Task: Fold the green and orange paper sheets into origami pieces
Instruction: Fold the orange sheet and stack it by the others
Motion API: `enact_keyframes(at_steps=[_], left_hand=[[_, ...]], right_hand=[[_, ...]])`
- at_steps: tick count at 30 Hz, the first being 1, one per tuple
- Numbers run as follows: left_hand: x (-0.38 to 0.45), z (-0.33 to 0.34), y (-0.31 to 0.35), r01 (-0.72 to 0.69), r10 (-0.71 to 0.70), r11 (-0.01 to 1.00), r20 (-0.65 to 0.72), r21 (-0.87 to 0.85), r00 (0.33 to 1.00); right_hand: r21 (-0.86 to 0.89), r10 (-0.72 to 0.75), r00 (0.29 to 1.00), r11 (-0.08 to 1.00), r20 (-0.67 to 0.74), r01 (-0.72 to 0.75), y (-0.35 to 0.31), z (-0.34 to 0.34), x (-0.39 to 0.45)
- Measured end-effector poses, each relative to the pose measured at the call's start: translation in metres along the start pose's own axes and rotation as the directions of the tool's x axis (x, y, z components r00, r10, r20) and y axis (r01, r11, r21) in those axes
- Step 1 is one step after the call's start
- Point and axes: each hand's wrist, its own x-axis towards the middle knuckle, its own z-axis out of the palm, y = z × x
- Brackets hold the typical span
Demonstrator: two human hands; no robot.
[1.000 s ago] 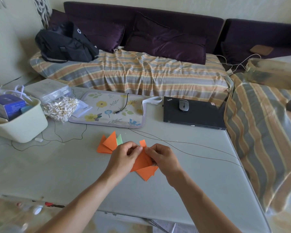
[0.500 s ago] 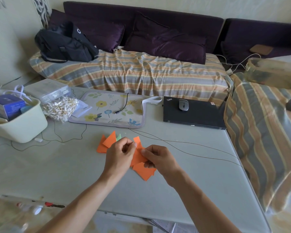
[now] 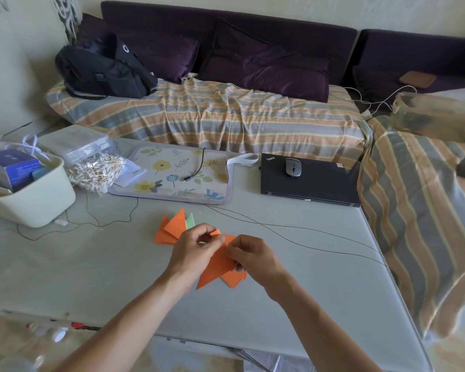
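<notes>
Both hands on the orange sheet point(image 3: 215, 267) at table point(image 3: 91, 264) centre. Left hand point(image 3: 196, 247) pinching its top edge between thumb and fingertips; right hand point(image 3: 253, 255) curled round the right edge, fingers tucked under. Sheet lifted, point hanging toward 7 o'clock. Second orange piece point(image 3: 234, 280) flat beneath — at 5 o'clock. Folded orange triangles point(image 3: 172, 227) plus a green piece point(image 3: 190, 222) at 10 o'clock of the hands. Closed laptop point(image 3: 309, 181) with mouse point(image 3: 293, 167) at 1 o'clock.

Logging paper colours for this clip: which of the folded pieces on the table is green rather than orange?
The green piece, a pale tip behind the orange triangles, beyond the left hand; every other piece is orange.
</notes>
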Motion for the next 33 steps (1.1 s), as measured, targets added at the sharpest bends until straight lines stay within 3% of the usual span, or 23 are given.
enact_keyframes(at_steps=[3, 13, 18, 26, 33], left_hand=[[-0.002, 0.002, 0.000, 0.059, -0.056, 0.998, 0.065, -0.033, 0.996], [-0.005, 0.001, 0.006, 0.144, -0.136, 0.983, 0.070, -0.117, 0.988], [-0.008, 0.000, 0.014, 0.191, -0.177, 0.961, 0.087, -0.200, 0.980], [0.002, -0.005, 0.011, 0.179, -0.225, 0.943, -0.141, -0.280, 0.964], [0.003, -0.006, 0.006, 0.174, -0.215, 0.944, -0.120, -0.282, 0.969]], right_hand=[[-0.028, -0.030, 0.998, 0.999, -0.054, 0.028, 0.000, 0.000, 0.002], [-0.066, -0.020, 0.998, 0.998, -0.055, 0.016, 0.000, 0.001, 0.002], [-0.045, -0.080, 0.996, 0.996, -0.034, 0.078, 0.001, 0.001, 0.003], [-0.085, -0.008, 0.997, 0.996, -0.074, 0.002, 0.005, -0.002, 0.007], [-0.026, -0.004, 0.996, 1.000, -0.092, 0.001, 0.005, -0.004, 0.006]])
